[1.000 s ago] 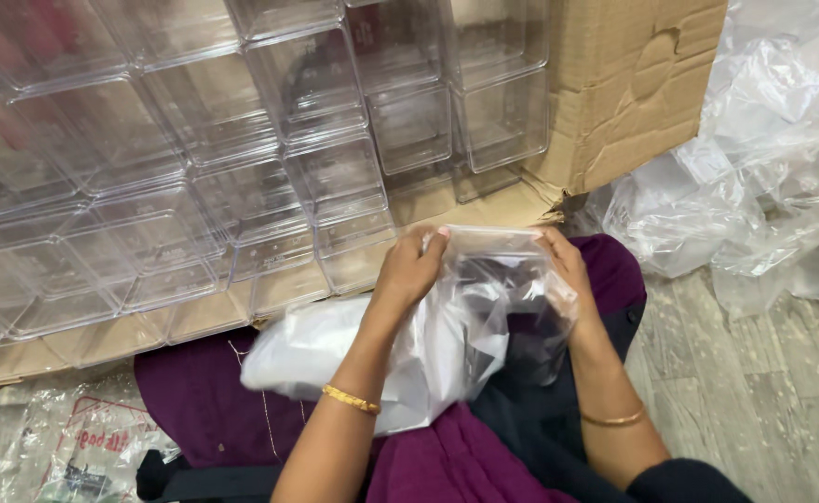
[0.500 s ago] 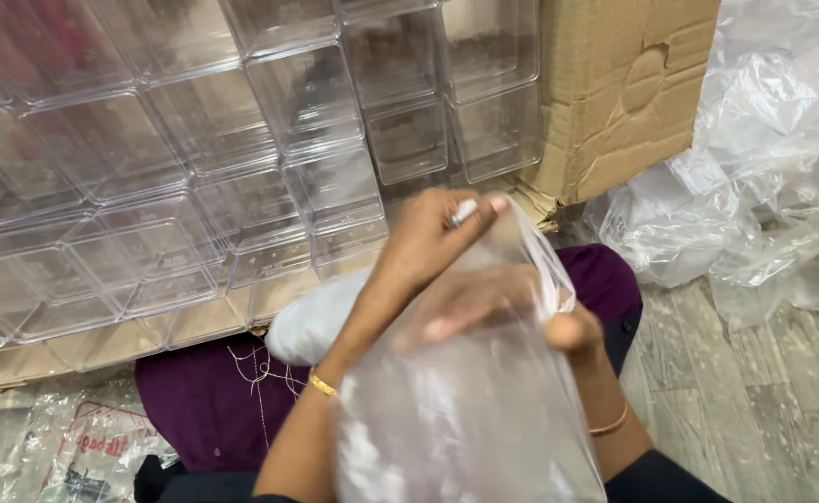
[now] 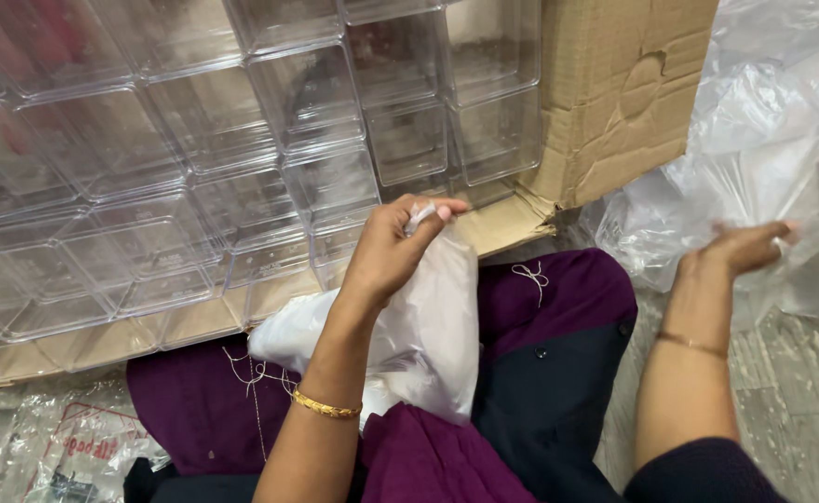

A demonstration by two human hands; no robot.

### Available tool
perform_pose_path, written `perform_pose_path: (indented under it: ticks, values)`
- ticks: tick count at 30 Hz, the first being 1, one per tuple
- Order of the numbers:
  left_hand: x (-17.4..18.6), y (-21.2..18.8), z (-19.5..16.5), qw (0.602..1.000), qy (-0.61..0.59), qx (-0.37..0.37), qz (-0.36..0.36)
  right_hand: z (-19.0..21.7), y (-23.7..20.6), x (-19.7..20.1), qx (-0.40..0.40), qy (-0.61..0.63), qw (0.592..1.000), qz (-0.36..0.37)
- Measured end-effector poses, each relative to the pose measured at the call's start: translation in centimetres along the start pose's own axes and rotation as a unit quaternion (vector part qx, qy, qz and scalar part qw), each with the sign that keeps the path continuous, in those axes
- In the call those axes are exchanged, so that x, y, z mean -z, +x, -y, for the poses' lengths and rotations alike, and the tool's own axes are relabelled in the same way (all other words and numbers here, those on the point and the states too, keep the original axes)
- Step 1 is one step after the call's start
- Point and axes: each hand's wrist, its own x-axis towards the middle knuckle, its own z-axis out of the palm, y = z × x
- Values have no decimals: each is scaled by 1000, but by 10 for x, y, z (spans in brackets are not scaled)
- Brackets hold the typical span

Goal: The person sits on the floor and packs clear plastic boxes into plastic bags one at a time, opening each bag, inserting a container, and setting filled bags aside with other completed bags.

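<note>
My left hand [image 3: 395, 251] is raised over my lap and pinches the top of a bunch of white plastic bags [image 3: 419, 335], which hang down onto my purple and dark clothing [image 3: 558, 373]. A gold bangle sits on that wrist. My right hand [image 3: 744, 247] is stretched out to the right, at the pile of clear plastic bags [image 3: 763, 130]. Its fingers are blurred against the clear film, so I cannot tell whether they grip any of it.
A large cardboard box [image 3: 614, 102] lies open in front of me, packed with several clear plastic containers [image 3: 242, 158] in rows. Its flap [image 3: 74, 345] rests on the floor. Crumpled printed plastic wrap [image 3: 65, 447] lies at the lower left. Grey tiled floor [image 3: 782, 410] shows at the right.
The clear bag that both hands held up in front of me is gone from my lap. My right hand has swung out to the right, to the plastic pile. My left hand still holds the white bags.
</note>
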Motion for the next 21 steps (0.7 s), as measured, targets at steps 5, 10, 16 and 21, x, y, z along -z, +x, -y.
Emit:
perform_pose_path:
  ticks: [5,10,16,21]
  values:
    - [8,-2,1,999,16,31,-24,2,14,-46,-34,19,986,161]
    - [8,1,5,999,-54,-3,5,59,-90,-52,223,-111,943,219]
    - [2,8,3,980,-186,-3,76,111,-260,-49,23,-41,691,722]
    - [7,14,1,993,-107,-49,-11,126,-305,-62,64,-164,680,712]
